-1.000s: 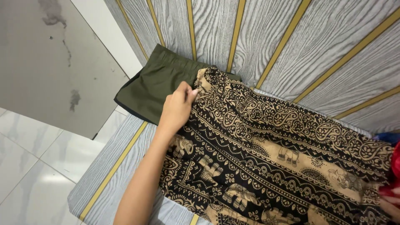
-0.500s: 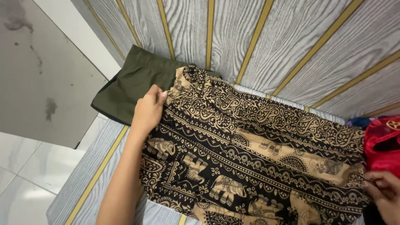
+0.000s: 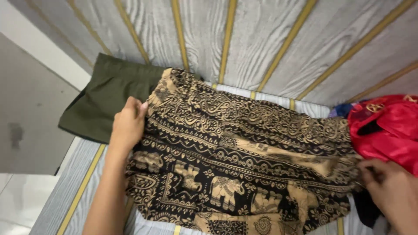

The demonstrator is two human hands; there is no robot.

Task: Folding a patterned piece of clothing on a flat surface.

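Note:
A black and tan garment (image 3: 244, 148) printed with elephants and paisley lies spread across a grey wood-grain surface (image 3: 78, 191) with gold stripes. My left hand (image 3: 127, 126) pinches its upper left edge, right beside a folded olive-green garment (image 3: 106, 98). At the lower right, my right hand (image 3: 392, 191) grips the patterned garment's right end, fingers curled into the cloth. Part of the olive garment is covered by the patterned one.
A shiny red garment (image 3: 387, 128) is heaped at the right, with a bit of blue cloth (image 3: 342, 109) behind it. A wall panel (image 3: 270, 39) of the same grey and gold pattern rises at the back. Grey floor (image 3: 26, 130) lies beyond the left edge.
The view has shifted, so everything sits further left. My right hand has come fully into view on the garment's right end, and the red heap now shows. My left hand keeps its hold.

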